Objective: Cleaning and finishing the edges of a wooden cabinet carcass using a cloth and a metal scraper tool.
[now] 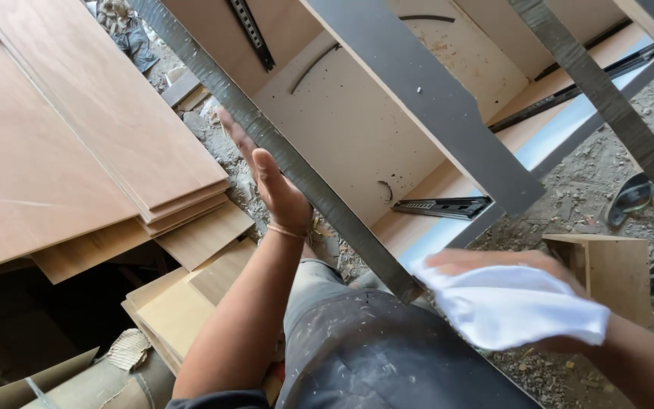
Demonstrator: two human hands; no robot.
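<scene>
I'm looking straight down, and the left hand [270, 178] lies flat, fingers stretched out together, pressed along the grey-edged front strip [281, 151] of a wooden cabinet frame [357, 129]. Nothing gripped there, just an open palm against the edge, with a thin band at the wrist. Over at four o'clock the right hand [509, 265] is closed on a white cloth [512, 303], which bunches over the fingers and is blurred at its edges; it sits just beside the lower end of that same grey strip, near the frame's corner. Inside the frame, a black drawer slide [444, 206] is on the panel at three o'clock from centre. At nine o'clock a stack of plywood sheets [77, 136] lies fanned out, with smaller offcuts [183, 295] below it. At three o'clock, on the rubble-strewn ground, I see a sandal [631, 197] and a small wooden box [607, 269]. My grey, dust-speckled trousers [372, 356] fill six o'clock.
</scene>
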